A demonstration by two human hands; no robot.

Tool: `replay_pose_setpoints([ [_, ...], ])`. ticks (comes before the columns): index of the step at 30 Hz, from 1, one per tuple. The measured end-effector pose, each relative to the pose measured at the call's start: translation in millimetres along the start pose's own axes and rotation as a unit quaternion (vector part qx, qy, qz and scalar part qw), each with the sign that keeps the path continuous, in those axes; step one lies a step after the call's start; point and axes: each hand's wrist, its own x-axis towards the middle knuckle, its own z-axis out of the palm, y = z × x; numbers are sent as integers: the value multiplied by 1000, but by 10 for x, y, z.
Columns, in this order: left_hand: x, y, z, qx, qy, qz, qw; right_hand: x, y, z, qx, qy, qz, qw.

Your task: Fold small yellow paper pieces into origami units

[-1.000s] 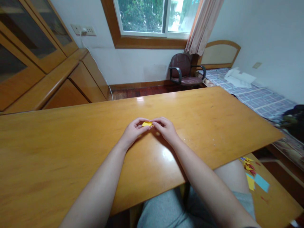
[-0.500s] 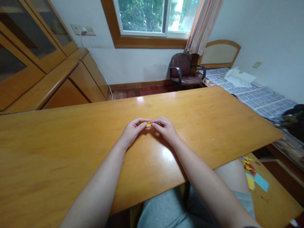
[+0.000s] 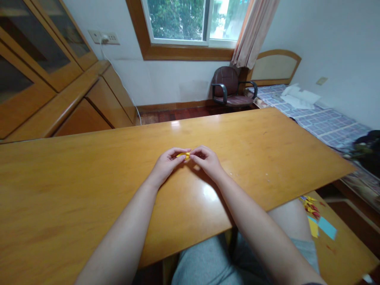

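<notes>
A small folded piece of yellow paper (image 3: pixel 184 155) lies at the middle of the wooden table (image 3: pixel 89 174). My left hand (image 3: pixel 166 164) pinches its left end with curled fingers. My right hand (image 3: pixel 208 160) pinches its right end, fingertips meeting those of the left hand over the paper. Most of the paper is hidden under the fingers. Both wrists rest on the table top.
A low wooden surface (image 3: pixel 344 253) at the lower right carries blue and yellow paper squares (image 3: pixel 322 227) and several small folded pieces (image 3: pixel 310 206). A dark office chair (image 3: pixel 230 89) stands beyond the table. A bed (image 3: pixel 320 118) runs along the right; wooden cabinets (image 3: pixel 44 75) line the left.
The fingertips have closed in over the yellow paper, so less of it shows than a second ago. The hands and arms have stayed in place.
</notes>
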Motion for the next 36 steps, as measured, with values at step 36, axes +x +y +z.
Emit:
replay_pose_setpoints([
  [36,54,-79,-38,-7,56,6,998,-8,0,12,87,-21,43,995],
])
